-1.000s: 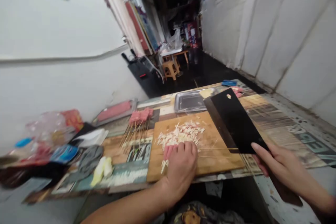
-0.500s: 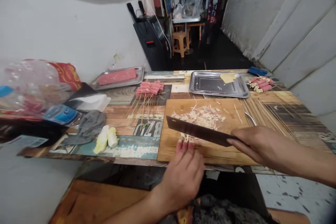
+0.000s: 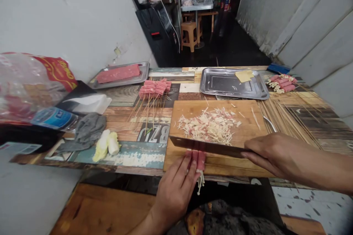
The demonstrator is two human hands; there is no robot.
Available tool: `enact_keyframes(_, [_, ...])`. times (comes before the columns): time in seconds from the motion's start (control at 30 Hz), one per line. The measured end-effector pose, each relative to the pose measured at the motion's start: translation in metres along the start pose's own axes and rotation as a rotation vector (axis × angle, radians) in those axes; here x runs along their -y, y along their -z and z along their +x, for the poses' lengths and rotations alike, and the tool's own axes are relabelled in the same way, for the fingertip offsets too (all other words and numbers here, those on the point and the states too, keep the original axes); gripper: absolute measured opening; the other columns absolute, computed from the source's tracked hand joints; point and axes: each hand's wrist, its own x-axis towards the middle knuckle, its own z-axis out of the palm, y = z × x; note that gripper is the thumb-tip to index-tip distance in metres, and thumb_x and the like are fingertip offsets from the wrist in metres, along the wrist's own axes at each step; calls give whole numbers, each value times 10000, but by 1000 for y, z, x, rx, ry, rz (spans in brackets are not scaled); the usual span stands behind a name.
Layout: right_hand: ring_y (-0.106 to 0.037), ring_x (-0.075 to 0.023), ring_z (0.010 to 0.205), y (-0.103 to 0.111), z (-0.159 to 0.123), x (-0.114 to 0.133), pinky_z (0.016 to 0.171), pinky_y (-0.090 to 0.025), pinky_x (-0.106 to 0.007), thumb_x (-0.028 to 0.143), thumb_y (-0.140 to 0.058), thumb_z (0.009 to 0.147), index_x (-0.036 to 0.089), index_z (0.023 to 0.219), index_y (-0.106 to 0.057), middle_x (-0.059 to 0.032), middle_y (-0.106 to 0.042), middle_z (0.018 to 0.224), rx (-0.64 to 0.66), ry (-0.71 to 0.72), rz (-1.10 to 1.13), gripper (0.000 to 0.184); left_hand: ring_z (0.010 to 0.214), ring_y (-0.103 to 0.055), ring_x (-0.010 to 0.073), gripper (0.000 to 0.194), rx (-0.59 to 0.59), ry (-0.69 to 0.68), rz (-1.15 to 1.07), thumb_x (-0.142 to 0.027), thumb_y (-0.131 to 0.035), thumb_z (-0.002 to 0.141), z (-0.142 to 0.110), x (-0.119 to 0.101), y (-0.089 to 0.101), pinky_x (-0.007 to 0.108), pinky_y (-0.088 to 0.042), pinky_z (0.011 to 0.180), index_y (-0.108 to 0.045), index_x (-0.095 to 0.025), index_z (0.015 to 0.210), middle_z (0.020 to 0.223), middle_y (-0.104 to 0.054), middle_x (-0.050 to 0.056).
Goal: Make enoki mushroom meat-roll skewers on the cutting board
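My right hand point(image 3: 266, 150) is closed round the handle of a cleaver point(image 3: 209, 146), its blade stretching left across the cutting board point(image 3: 245, 117). Just below the blade, at the board's near edge, my left hand point(image 3: 176, 183) presses its fingers on several enoki meat rolls point(image 3: 200, 158). White enoki stems hang from one roll over the edge; my fingers hide part of the others. Beyond the blade lies a loose heap of chopped enoki trimmings point(image 3: 212, 125) with pinkish bits.
Skewered meat rolls point(image 3: 154, 88) lie left of the board, near a tray with a pink meat slab point(image 3: 118, 73). Cabbage pieces point(image 3: 107, 145) and a grey cloth point(image 3: 91, 130) are closer. A metal tray point(image 3: 217, 80), bare skewers point(image 3: 281, 117) and more rolls point(image 3: 281, 82) lie behind and right.
The cleaver has come down and nearer, its blade now beside the rolls. My left hand has shifted left and nearer, showing more of the rolls and the hanging enoki stems.
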Motion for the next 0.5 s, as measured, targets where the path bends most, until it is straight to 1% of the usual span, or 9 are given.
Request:
enact_keyframes(0.17, [-522, -125, 522, 4, 6, -5, 521, -306, -288, 338, -344, 1021, 194, 738, -535, -11, -580, 625, 43, 42, 18, 371, 1225, -563, 310, 280, 7, 28, -19, -130, -533, 930, -2, 0, -1, 436, -566, 925, -613, -13, 1172, 1221, -638, 248])
enact_keyframes(0.27, [-513, -128, 521, 6, 9, -9, 521, -307, -296, 312, -365, 1011, 196, 718, -546, -17, -577, 618, 55, 68, 17, 363, 1214, -568, 317, 278, 2, 40, -33, -131, -556, 921, -3, 0, -2, 445, -570, 917, -619, -13, 1164, 1207, -643, 252])
enact_keyframes(0.4, [-508, -135, 506, 9, 12, -11, 503, -305, -295, 299, -375, 1004, 196, 712, -561, -22, -585, 603, 74, 76, -41, 361, 1191, -582, 306, 270, -2, 49, -31, -143, -558, 924, -4, 1, -3, 438, -571, 917, -626, -22, 1155, 1184, -656, 236])
enact_keyframes(0.5, [-539, -144, 527, 7, 23, -6, 513, -314, -295, 279, -389, 997, 187, 727, -590, -33, -615, 619, 115, 83, -90, 349, 1161, -597, 293, 262, 7, 56, -24, -167, -536, 939, -4, 2, -3, 425, -572, 915, -635, -42, 1147, 1167, -668, 212])
